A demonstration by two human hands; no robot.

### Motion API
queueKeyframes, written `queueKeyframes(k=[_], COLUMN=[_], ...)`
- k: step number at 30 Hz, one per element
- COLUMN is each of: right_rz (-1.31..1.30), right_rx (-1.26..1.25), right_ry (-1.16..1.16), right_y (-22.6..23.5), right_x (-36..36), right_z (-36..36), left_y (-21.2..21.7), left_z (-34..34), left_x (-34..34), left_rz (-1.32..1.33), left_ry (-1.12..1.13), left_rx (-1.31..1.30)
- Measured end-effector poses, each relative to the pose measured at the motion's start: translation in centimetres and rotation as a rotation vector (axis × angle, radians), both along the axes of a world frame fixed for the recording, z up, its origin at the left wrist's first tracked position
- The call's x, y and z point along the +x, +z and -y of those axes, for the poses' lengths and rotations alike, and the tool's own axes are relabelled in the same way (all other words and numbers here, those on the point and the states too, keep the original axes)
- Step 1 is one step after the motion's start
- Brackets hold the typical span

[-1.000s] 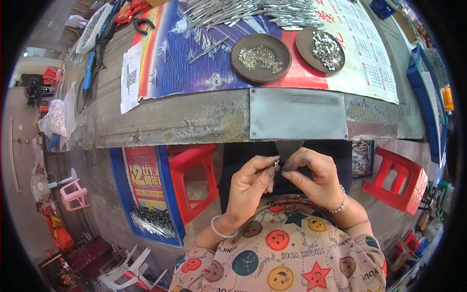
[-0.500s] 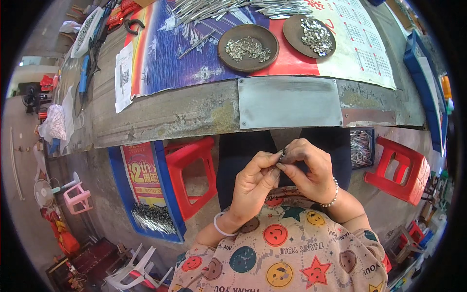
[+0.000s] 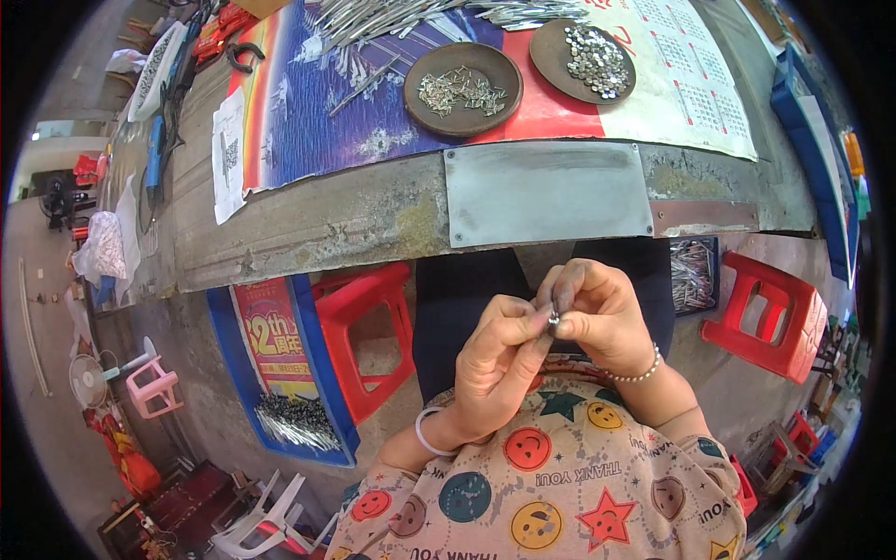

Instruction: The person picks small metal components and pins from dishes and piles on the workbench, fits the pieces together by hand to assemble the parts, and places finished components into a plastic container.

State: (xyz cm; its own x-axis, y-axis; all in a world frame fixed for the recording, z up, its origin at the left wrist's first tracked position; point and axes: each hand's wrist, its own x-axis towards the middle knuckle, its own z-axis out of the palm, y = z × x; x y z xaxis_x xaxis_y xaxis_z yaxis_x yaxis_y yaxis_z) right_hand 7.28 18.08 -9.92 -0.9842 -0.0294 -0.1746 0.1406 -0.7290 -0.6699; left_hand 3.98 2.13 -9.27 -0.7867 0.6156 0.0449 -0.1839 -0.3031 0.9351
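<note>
My left hand (image 3: 499, 359) and my right hand (image 3: 602, 317) meet above my lap, just below the table edge. Both are closed, with thumbs and fingertips pinched round a small shiny metal piece (image 3: 554, 318). Fingers cover most of it, so its exact kind cannot be made out. Beyond them on the table, a brown round dish (image 3: 422, 110) holds small silver pins (image 3: 462, 91). Beside it, a second brown dish (image 3: 549, 63) carries small round silver discs (image 3: 597, 63). Long thin metal pieces (image 3: 392, 21) lie heaped at the far side.
A grey metal plate (image 3: 549, 193) is fixed at the table's front edge. Below stand a blue tray (image 3: 345, 439) with metal pieces, a red stool (image 3: 364, 327) and another red stool (image 3: 761, 317). Black-handled pliers (image 3: 245, 54) and a blue-handled tool (image 3: 154, 159) lie at the left.
Both hands have shifted slightly right with fingers regripped; a shiny part of the metal piece now shows between the fingertips. The view has turned a little.
</note>
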Motion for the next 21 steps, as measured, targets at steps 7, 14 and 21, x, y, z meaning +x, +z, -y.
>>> queueKeyframes(k=[7, 14, 21], right_rz=[-0.161, -0.268, -0.289], right_rx=[0.553, 0.930, 1.125], right_ry=[-0.318, -0.448, -0.473], right_y=[0.1, 0.5, 1.0], right_x=[0.2, 0.2, -0.3], right_z=[1.5, 1.5, 1.1], left_y=[-0.9, -1.2, -0.8], left_z=[-1.0, -1.6, -2.0], left_x=[0.6, 0.8, 0.8], left_rz=[-0.143, -0.247, -0.082], left_ry=[0.180, 0.231, 0.181], left_rx=[-0.075, -0.121, -0.071])
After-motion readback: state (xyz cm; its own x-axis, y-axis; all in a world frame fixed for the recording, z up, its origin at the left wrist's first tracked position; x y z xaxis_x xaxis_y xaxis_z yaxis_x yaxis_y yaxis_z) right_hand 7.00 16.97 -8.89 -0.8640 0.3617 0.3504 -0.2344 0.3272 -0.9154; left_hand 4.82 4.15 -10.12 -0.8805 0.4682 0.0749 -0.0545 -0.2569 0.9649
